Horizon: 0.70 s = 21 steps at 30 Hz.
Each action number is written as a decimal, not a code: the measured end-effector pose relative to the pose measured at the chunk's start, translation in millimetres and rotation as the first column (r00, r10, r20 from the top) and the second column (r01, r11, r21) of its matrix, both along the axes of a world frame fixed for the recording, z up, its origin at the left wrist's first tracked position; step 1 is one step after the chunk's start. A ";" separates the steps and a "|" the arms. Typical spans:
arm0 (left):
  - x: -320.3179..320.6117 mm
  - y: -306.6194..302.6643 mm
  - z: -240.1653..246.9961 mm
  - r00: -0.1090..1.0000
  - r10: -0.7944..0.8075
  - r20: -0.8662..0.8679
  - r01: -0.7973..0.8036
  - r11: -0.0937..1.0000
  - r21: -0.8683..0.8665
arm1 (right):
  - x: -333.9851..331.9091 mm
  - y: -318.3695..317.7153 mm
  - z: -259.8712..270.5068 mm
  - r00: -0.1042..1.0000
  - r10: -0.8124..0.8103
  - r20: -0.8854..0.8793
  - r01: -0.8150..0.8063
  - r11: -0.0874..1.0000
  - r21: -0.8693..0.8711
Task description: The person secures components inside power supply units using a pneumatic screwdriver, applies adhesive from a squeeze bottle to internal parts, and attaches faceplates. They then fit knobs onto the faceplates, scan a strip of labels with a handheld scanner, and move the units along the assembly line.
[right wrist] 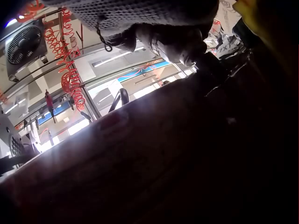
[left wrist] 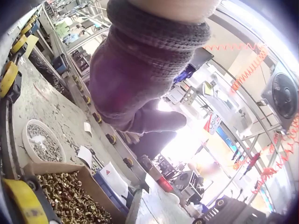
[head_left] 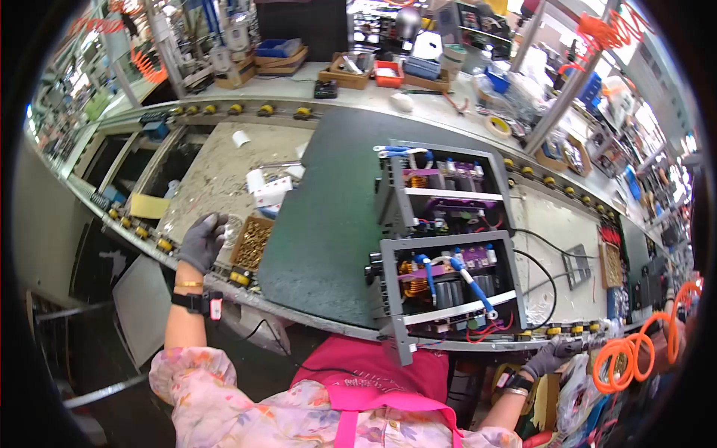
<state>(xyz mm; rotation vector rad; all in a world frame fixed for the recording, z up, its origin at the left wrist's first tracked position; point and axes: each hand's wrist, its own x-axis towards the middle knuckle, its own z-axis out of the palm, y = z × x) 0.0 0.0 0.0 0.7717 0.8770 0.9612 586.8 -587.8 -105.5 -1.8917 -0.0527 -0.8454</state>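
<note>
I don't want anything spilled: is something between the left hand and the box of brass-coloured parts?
Yes, a low round dish of small metal parts sits beside the box, on the left hand's side. Nothing taller is visible between them.

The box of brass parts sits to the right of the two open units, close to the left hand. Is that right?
Not quite: the box sits to the left of the two open units, as the head view shows. It is close to the left hand.

Grey gloves [head_left: 200,248] go with black wristbands [head_left: 196,304] (gold bangle [head_left: 189,284] too), floral sleeves [head_left: 193,373] and a pink apron [head_left: 373,366].
</note>
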 end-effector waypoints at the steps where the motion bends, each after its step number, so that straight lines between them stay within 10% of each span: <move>1: -5.3 3.3 6.9 0.999 0.016 -0.042 -0.015 1.000 0.010 | -11.2 7.7 -7.7 1.000 -0.025 0.016 0.024 0.999 0.025; 8: 72.7 -60.2 34.9 0.985 -0.157 0.069 0.150 0.985 0.090 | 34.0 -33.7 5.2 0.974 0.225 -0.025 -0.208 0.933 0.293; 13: 125.7 -112.4 81.2 0.933 -0.360 -0.015 0.357 0.920 0.163 | -60.7 64.0 192.7 0.831 0.529 0.170 -0.550 0.739 0.390; 18: 173.3 -157.4 95.3 0.790 -0.599 0.131 0.578 0.799 0.165 | -136.8 114.7 280.7 0.253 0.891 0.377 -0.895 0.068 0.440; 21: 192.1 -186.5 103.7 0.711 -0.695 0.104 0.670 0.715 0.201 | -161.0 135.2 281.3 -0.100 0.848 0.521 -0.829 -0.360 0.428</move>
